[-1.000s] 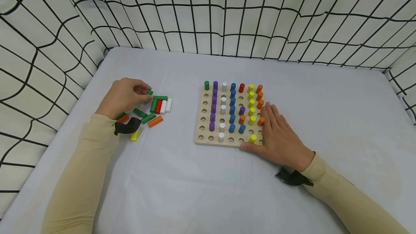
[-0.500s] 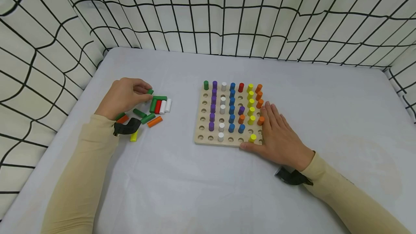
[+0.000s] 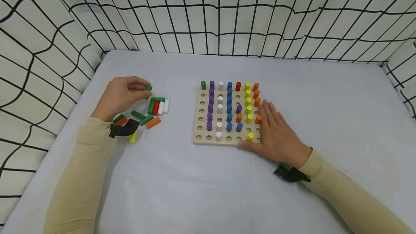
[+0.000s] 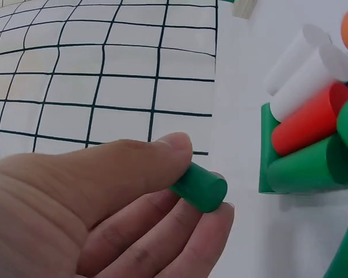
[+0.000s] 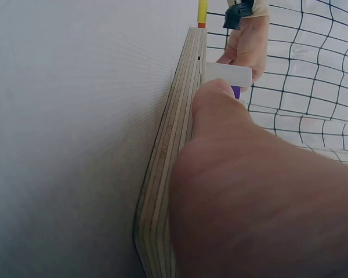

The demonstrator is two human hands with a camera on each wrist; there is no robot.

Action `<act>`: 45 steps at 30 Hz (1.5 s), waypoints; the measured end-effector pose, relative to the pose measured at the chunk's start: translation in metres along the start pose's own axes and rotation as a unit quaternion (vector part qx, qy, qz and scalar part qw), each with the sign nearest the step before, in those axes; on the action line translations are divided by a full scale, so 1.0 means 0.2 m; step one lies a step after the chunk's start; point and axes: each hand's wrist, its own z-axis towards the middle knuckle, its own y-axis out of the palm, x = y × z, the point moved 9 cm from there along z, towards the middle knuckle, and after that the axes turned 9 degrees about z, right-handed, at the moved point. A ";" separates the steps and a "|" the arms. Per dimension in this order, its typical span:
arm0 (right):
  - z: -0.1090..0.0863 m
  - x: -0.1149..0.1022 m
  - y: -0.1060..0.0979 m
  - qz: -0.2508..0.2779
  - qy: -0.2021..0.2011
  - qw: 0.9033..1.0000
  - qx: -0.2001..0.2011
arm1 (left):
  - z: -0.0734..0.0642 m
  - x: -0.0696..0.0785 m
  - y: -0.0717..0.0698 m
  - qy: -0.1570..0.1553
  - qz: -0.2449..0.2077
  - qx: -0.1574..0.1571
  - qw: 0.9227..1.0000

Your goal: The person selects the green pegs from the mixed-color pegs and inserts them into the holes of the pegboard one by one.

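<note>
My left hand (image 3: 120, 95) pinches a short green peg (image 4: 202, 188) between thumb and fingers, above the left part of the table. Beside it lie loose pegs: a red peg (image 3: 156, 108), a white peg (image 3: 166, 106), an orange peg (image 3: 153, 122) and several green ones. The wooden pegboard (image 3: 203, 142) lies mid-table, with columns of purple, white, blue and yellow pegs, orange ones at the right, and some bare holes. My right hand (image 3: 282, 136) rests with straight fingers along the board's right edge, its thumb at the near corner. In the right wrist view that thumb lies against the board's layered side (image 5: 162, 150).
A white cloth covers the table (image 3: 182, 183). Black wire grid (image 3: 211, 21) rises behind and along the left and right sides. A yellow peg (image 3: 132, 137) lies by the left wrist strap, partly hidden.
My left hand has lifted slightly with the green peg, which now shows more clearly between the fingertips. The head view has shifted a little; my right hand stays at the board's edge.
</note>
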 end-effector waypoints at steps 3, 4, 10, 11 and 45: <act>0.00 0.00 0.00 0.001 0.001 1.000 -0.002 | -0.01 0.00 -0.01 -0.001 -0.018 0.004 1.000; 0.00 0.00 0.00 0.001 0.001 1.000 -0.003 | -0.01 0.00 -0.02 -0.002 -0.022 0.003 1.000; 0.01 0.00 0.00 -0.002 0.000 1.000 -0.005 | -0.02 0.02 -0.01 -0.003 -0.034 0.002 0.999; 0.01 0.00 0.00 -0.003 0.000 1.000 -0.004 | -0.01 0.03 -0.01 0.001 -0.034 0.002 0.999; 0.01 0.01 0.00 0.003 0.001 1.000 0.001 | 0.08 0.34 0.10 0.069 -0.047 0.005 0.997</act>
